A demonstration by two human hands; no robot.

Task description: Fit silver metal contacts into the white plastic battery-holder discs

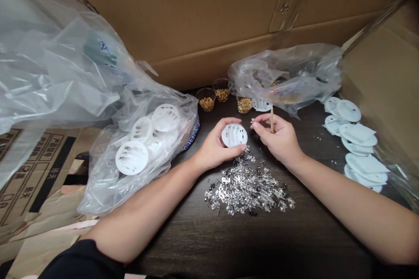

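A round white plastic disc (234, 135) with slots is gripped in my left hand (218, 143), thumb along its lower edge and fingers behind it. My right hand (278, 137), just right of the disc and apart from it, pinches a small metal piece (252, 121) between thumb and forefinger. A thin tan stick (272, 120) also stands upright among its fingers. Below both hands lies a heap of small silvery metal parts (248, 187) on the dark tabletop (183, 235).
Clear cups (207, 100) of brass-coloured pieces stand behind the hands. A plastic bag (108, 170) with white discs (131, 157) lies left, another bag (288, 74) at the back. White plates (358, 133) are stacked right. Cardboard walls (196, 17) rise behind and at the right.
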